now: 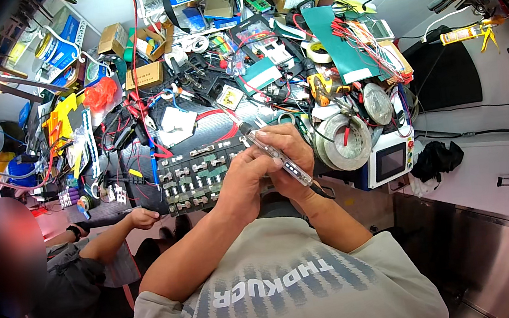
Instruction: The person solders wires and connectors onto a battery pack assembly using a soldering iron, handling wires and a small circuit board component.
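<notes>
A soldering iron with a see-through handle and a row of small buttons lies slantwise between my hands. Its metal end points up and left over the bench, and a black cord leaves its lower end. My left hand is closed with thumb and fingers against the handle. From the other side my right hand wraps round it, some of its fingers hidden. Just beyond and left of my hands is a dark board carrying rows of small metal clamps, partly covered by my left hand.
Tools, wires and boxes crowd the bench. Wire spools and a boxy machine with a screen stand right; a yellow cordless drill lies behind them. At left sits another person, whose hand is at the bench edge.
</notes>
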Action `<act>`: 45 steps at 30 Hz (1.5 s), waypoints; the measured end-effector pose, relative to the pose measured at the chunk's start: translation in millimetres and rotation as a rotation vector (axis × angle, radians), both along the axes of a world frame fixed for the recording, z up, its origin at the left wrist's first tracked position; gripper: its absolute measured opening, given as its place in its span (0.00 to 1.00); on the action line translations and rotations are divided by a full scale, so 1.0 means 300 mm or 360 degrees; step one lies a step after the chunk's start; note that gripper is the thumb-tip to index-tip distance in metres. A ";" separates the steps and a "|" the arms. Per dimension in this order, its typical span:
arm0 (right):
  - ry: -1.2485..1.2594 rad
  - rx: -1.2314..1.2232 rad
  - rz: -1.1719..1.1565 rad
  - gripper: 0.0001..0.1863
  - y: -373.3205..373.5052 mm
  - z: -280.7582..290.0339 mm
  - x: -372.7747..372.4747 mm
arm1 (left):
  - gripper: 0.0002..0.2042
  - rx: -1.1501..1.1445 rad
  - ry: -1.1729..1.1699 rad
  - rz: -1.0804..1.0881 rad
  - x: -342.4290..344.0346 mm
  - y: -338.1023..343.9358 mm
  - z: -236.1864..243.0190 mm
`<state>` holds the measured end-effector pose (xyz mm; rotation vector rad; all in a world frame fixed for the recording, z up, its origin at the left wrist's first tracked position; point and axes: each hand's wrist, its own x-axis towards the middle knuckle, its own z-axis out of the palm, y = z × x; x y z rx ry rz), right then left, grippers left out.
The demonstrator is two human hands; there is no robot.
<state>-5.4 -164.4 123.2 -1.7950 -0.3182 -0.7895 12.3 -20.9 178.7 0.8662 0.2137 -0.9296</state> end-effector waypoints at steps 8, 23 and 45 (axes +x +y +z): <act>-0.0005 -0.0021 -0.0035 0.21 0.013 0.011 0.000 | 0.10 -0.0015 -0.0034 0.0009 -0.005 0.009 -0.026; 0.0005 -0.0002 0.0020 0.21 0.020 -0.010 0.013 | 0.11 0.0008 0.0010 0.0036 0.002 0.014 -0.021; 0.0026 -0.0053 -0.0025 0.20 -0.023 0.007 0.041 | 0.08 0.0035 -0.0031 0.0005 0.046 -0.026 0.005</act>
